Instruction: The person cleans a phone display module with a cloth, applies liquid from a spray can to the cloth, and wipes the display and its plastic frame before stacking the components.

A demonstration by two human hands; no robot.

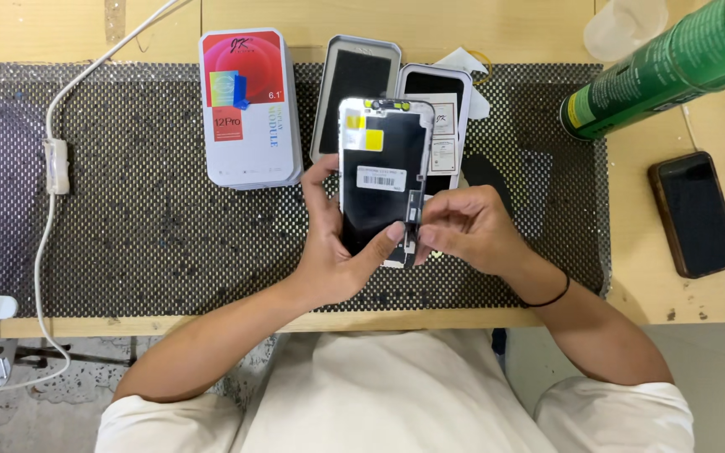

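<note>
Above a black perforated mat, the left hand cradles a phone display panel back-side up while the right hand pinches its flex cable, with a white product box, two trays and a green can nearby.

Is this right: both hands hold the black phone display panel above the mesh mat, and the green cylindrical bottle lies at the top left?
Not quite. In the head view, the green cylindrical bottle lies at the top right, not left. The left hand and right hand do hold the black phone display panel above the mesh mat.
</note>
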